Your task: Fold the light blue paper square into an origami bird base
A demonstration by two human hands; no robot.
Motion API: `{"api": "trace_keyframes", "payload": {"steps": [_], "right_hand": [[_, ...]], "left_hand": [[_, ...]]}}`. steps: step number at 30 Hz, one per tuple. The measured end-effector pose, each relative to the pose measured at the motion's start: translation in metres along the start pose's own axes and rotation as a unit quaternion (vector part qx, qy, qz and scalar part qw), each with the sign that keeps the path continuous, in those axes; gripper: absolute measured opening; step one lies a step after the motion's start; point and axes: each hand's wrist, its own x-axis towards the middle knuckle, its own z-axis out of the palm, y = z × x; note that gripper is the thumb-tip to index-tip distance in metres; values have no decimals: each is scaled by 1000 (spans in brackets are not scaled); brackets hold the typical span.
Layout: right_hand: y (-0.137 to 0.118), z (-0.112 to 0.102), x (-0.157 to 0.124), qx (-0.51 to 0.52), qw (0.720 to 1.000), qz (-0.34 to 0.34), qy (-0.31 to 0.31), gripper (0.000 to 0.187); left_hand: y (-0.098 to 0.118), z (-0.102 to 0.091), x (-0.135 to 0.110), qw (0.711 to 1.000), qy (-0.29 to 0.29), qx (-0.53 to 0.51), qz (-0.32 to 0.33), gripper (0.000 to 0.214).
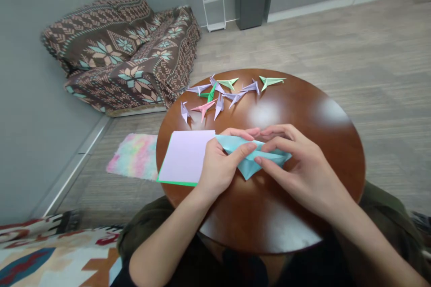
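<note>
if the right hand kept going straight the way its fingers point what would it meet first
The light blue folded paper, already at the right hand's fingertips; just beyond, probably the left hand, though depth is hard to judge.

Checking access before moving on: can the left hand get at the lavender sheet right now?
Probably, yes: the lavender sheet lies right beside the left hand, mostly uncovered, though that hand would likely have to let go of the light-blue paper first.

The folded light blue paper was held between the left hand and right hand, one corner pointy, maybe partly open.
</note>
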Motion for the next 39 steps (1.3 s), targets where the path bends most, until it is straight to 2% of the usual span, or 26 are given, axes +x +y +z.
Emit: {"api": "trace_keyframes", "payload": {"steps": [3, 6, 10, 13, 16, 20, 24, 31, 39], "right_hand": [[2, -3, 0, -13, 1000, 0, 7, 6], [6, -12, 2, 4, 999, 5, -39, 10], [11, -28, 5, 1, 993, 26, -115, 14], [13, -36, 7, 4, 992, 31, -123, 16], [14, -41, 8, 33, 988, 25, -148, 19], [14, -44, 10, 71, 975, 21, -209, 15], [10, -39, 9, 37, 974, 16, -223, 14], [7, -35, 10, 38, 974, -20, -223, 20], [14, -45, 7, 23, 971, 16, -238, 18]], "left_hand": [[0, 1, -1, 1000, -20, -17, -12, 18], [8, -6, 0, 999, -46, -21, -16, 18], [30, -27, 3, 988, -100, 121, -7, 25], [39, -40, 6, 962, -156, 215, -59, 30], [40, -44, 9, 950, -149, 271, -38, 20], [40, -41, 11, 939, -136, 313, 40, 24], [39, -34, 7, 932, -132, 330, 69, 24], [35, -31, 4, 935, -123, 330, 41, 27], [35, -36, 6, 950, -110, 291, 24, 30]]}}
